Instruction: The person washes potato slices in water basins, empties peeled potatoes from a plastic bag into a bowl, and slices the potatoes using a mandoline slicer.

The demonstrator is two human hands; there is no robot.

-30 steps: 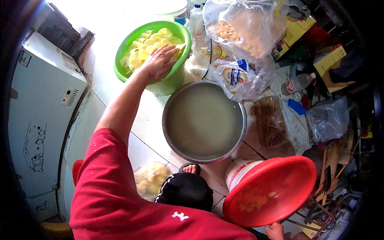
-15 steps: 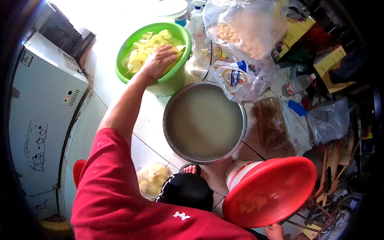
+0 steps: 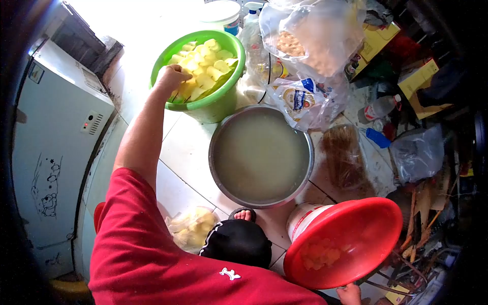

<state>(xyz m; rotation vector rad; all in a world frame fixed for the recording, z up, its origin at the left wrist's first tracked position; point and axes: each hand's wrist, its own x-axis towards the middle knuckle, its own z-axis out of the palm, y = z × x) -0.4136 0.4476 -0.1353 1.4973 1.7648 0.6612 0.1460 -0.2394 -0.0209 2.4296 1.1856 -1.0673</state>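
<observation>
A green bucket point(image 3: 231, 94) at the top is heaped with pale yellow slices point(image 3: 203, 66), which look like potato; a few thin sticks poke out among them. My left hand point(image 3: 174, 77) is at the bucket's left side, over the slices, its fingers bent together; what they pinch is hidden. At the bottom right, a red basin point(image 3: 363, 234) tilts toward me with some pale pieces low inside. My right hand point(image 3: 349, 294) is closed at its lower rim, with part of the hand cut off by my sleeve and the frame.
A wide metal basin point(image 3: 213, 178) of cloudy water stands in the middle of the tiled floor. Beside my foot lies a plastic bag point(image 3: 193, 229) of pale pieces. Plastic bags point(image 3: 310, 101), a bottle point(image 3: 378, 108) and boxes crowd the right; a white appliance point(image 3: 56, 142) stands left.
My left hand has moved left across the slices to the bucket's left side, and its spread fingers have drawn together. My right hand and the red basin stay nearly still.
</observation>
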